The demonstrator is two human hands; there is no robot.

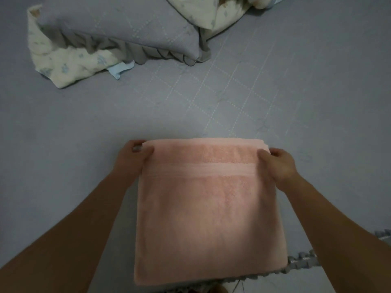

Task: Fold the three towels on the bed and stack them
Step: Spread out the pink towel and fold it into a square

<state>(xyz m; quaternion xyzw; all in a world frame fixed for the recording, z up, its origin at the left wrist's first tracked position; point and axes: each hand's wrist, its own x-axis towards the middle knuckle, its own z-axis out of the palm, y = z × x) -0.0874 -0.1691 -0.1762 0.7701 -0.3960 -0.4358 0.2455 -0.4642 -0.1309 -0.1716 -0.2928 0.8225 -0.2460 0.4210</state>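
A pink towel (pixel 209 214) lies folded into a thick rectangle on the grey bed sheet (pixel 63 134), its near edge at the bed's front edge. My left hand (pixel 135 155) pinches the far left corner, thumb on top and fingers beneath. My right hand (pixel 279 163) grips the far right corner the same way. A woven band crosses the towel near its far end. No other towel is in sight.
A grey pillow (pixel 118 28) with a ruffled border rests at the back left on a cream patterned pillow (pixel 63 62). A cream patterned quilt (pixel 218 11) is bunched at the back centre. The bed's ruffled edge (pixel 304 261) shows at the lower right.
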